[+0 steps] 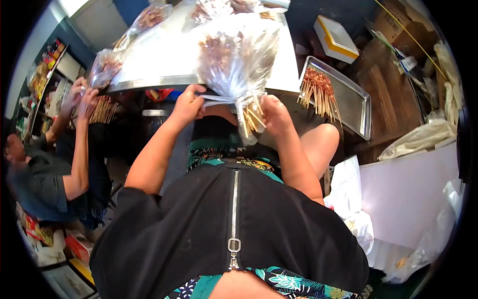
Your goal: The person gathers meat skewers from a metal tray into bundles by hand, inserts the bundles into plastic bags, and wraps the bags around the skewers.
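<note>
A transparent plastic bag (239, 55) full of meat skewers lies over the near edge of the white table. Its neck is gathered tight, and the bare stick ends (254, 115) poke out toward me inside the loose plastic. My right hand (276, 114) is closed around the gathered neck on its right side. To the left, my left hand (189, 105) pinches a whitish plastic strip (215, 99) that stretches taut to the neck. Whether the strip is part of the bag or a separate tie, I cannot tell.
Other bagged skewers (149, 19) lie farther back on the white table (144, 60). At right, a metal tray (356, 102) holds loose meat skewers (318, 89), near a white and yellow box (336, 40). On the left, a co-worker's hands (87, 97) handle another skewer bag (104, 67).
</note>
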